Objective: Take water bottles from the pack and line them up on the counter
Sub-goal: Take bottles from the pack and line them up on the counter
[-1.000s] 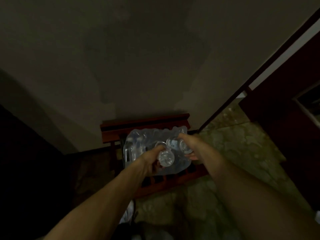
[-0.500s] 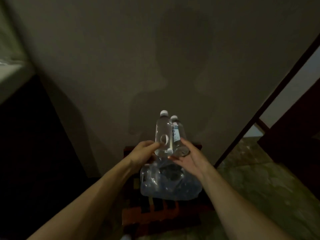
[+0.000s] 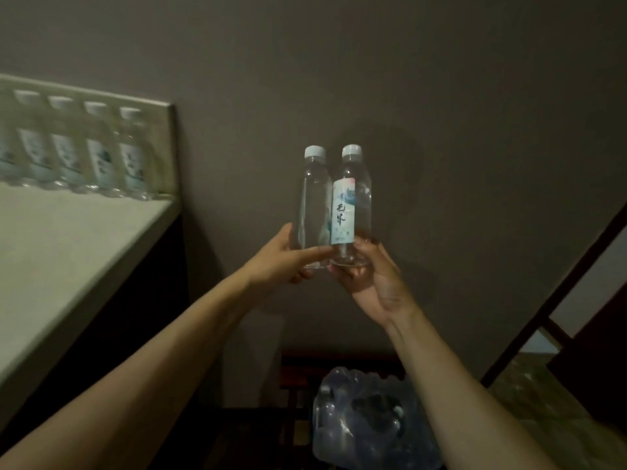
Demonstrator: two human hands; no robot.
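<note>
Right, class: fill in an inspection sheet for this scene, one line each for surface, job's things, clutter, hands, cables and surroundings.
Surface: pale counter at left, its front part bare.
Job's things: row of bottles upright along the counter's back edge; two bottles held upright side by side in the air; torn plastic pack below on a dark wooden stand.
Clutter: nothing seen.
Hands: left hand and right hand each grip a bottle base.
Cables: nothing seen.
Surroundings: grey wall, dim light.
</note>
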